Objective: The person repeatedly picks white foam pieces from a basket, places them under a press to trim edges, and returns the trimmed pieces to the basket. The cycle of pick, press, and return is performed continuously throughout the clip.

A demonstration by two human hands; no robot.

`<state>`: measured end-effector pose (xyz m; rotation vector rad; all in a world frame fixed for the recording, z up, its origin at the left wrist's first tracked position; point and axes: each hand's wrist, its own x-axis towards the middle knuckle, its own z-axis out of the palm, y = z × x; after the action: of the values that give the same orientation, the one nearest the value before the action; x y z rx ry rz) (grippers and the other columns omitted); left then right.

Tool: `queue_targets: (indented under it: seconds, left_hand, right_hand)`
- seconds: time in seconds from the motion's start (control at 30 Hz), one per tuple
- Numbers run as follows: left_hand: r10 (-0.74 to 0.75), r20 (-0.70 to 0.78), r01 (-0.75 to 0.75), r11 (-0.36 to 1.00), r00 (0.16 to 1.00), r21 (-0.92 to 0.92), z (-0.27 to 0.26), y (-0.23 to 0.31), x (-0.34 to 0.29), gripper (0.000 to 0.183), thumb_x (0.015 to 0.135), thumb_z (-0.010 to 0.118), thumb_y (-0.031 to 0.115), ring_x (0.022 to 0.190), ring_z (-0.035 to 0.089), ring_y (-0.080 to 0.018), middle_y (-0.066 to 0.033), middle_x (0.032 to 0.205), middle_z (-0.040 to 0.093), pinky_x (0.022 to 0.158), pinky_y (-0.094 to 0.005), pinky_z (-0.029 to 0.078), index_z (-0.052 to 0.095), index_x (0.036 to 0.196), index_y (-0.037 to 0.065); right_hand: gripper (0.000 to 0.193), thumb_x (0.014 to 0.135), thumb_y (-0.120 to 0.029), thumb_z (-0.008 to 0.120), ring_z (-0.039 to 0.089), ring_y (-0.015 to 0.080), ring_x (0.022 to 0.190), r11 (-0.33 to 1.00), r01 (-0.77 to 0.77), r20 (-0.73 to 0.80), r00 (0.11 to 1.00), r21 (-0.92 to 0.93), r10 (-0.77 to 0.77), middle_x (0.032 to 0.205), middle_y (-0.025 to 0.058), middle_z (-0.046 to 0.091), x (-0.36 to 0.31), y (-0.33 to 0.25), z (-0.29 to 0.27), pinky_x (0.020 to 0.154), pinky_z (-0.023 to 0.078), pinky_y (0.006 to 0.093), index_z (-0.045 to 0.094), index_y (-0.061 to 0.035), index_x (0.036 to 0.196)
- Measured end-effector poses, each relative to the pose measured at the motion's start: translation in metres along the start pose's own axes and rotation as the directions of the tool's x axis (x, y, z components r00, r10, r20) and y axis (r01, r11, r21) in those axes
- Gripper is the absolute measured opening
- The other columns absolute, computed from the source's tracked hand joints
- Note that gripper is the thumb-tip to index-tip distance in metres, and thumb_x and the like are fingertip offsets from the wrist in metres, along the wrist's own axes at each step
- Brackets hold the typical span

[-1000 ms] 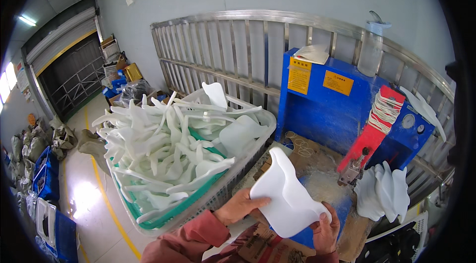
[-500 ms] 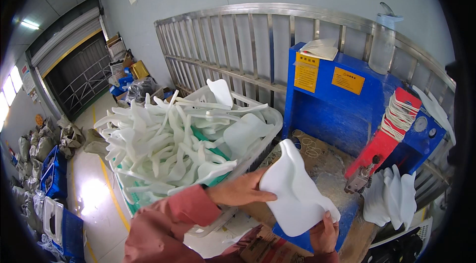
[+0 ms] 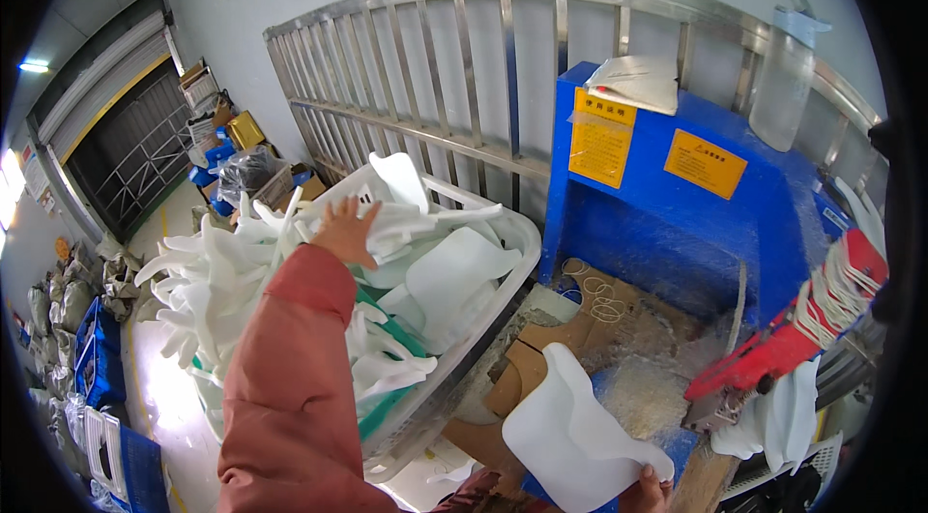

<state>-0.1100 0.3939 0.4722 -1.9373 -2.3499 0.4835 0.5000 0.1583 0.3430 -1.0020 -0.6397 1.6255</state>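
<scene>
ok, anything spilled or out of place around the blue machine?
Yes. Pale shavings litter the work surface beside the blue machine. The white basket is overfilled, with white plastic pieces jutting past its rim. A stack of papers overhangs the machine's top.

Two yellow labels sat on the blue machine's point(image 3: 667, 213) front face: a tall rectangular label point(image 3: 600, 139) by its upper left corner, and a wider slanted label point(image 3: 705, 164) just right of it. Far back by the wall stood a yellow box point(image 3: 245, 129) and cardboard boxes point(image 3: 200, 80) stacked.
</scene>
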Motion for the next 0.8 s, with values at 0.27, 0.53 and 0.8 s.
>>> queue_targets:
  seconds: [0.27, 0.53, 0.8]
  left_hand:
    - [-0.119, 0.112, 0.145, 0.955, 0.987, -0.259, 0.038, -0.049, 0.04, 0.115, 0.064, 0.089, 0.048, 0.133, 0.055, -0.0493, -0.0316, 0.159, 0.039, 0.112, -0.0511, 0.047, 0.038, 0.16, 0.011]
    - [-0.055, -0.261, 0.011, 0.986, 0.964, -0.164, 0.041, -0.048, 0.04, 0.063, 0.081, 0.068, 0.014, 0.098, 0.072, -0.0448, -0.027, 0.103, 0.074, 0.089, -0.0534, 0.056, 0.057, 0.143, 0.007]
    - [-0.137, -0.484, 0.105, 0.99, 0.864, -0.094, -0.005, -0.047, 0.029, 0.064, 0.087, 0.06, 0.006, 0.089, 0.073, -0.0426, -0.0217, 0.094, 0.074, 0.08, -0.0529, 0.058, 0.049, 0.15, 0.009]
  right_hand:
    - [0.047, 0.1, -0.021, 0.07, 0.058, 0.0275, 0.132, 0.999, -0.022, 0.019, 1.0, -0.036, 0.023, 0.139, 0.0138, 0.064, 0.021, 0.006, -0.005, 0.115, 0.043, 0.0433, 0.06, 0.0041, 0.139]
    - [0.046, 0.1, -0.019, 0.071, 0.06, 0.0264, 0.128, 0.997, -0.032, -0.034, 0.999, -0.069, 0.03, 0.137, 0.0138, 0.065, 0.025, 0.005, -0.006, 0.111, 0.046, 0.0423, 0.061, 0.0038, 0.138]
    - [0.041, 0.1, -0.015, 0.069, 0.062, 0.025, 0.125, 0.994, -0.061, -0.081, 0.995, -0.088, 0.054, 0.135, 0.0123, 0.066, 0.022, 0.005, -0.012, 0.106, 0.049, 0.0402, 0.063, 0.0025, 0.137]
